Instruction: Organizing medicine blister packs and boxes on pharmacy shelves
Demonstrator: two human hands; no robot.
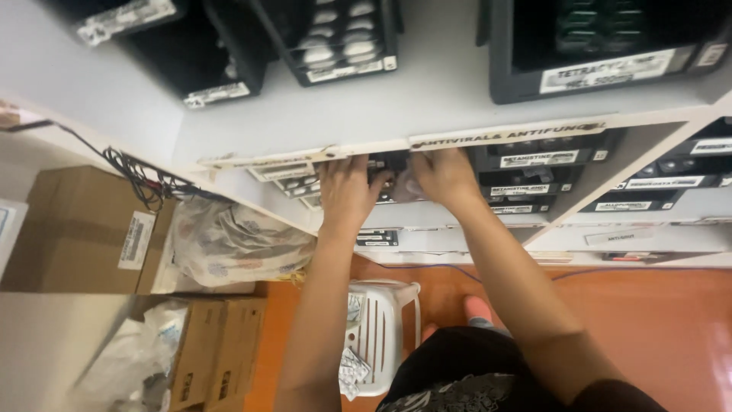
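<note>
Both my hands reach into the white shelf unit point(427, 91), just under a labelled shelf edge point(503, 136). My left hand point(345, 191) rests with fingers curled on the front of a dark bin point(389, 164) between the two hands. My right hand point(442, 177) is closed around a small pale object at the same bin; what it is stays hidden by the fingers. Rows of black labelled bins point(534, 162) fill the shelves to the right of my right hand.
Black bins point(335, 38) of blister packs sit on the shelf above. A white plastic stool point(377, 332) with blister packs point(353, 370) on it stands on the orange floor below. At left are cardboard boxes point(76, 229), a plastic bag point(236, 244) and tangled cables point(137, 175).
</note>
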